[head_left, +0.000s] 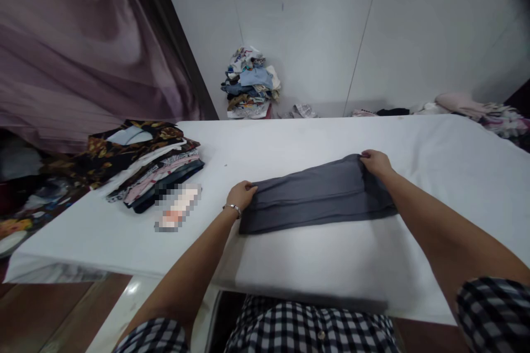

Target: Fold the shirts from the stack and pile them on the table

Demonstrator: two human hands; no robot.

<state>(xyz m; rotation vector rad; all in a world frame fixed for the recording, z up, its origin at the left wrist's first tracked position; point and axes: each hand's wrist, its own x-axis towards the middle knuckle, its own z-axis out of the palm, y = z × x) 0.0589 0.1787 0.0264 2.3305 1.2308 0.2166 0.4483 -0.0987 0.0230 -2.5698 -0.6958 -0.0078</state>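
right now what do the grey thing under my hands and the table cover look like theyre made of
Grey garment: seemingly a soft knit fabric, matte, lying in limp folds with rounded creases under the left hand and right hand.
Table cover: apparently a white woven cloth or padded sheet, matte, draping softly over the near edge; the exact fibre cannot be told.

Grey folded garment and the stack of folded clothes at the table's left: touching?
Apart. The head view shows bare white table between the grey garment and the stack.
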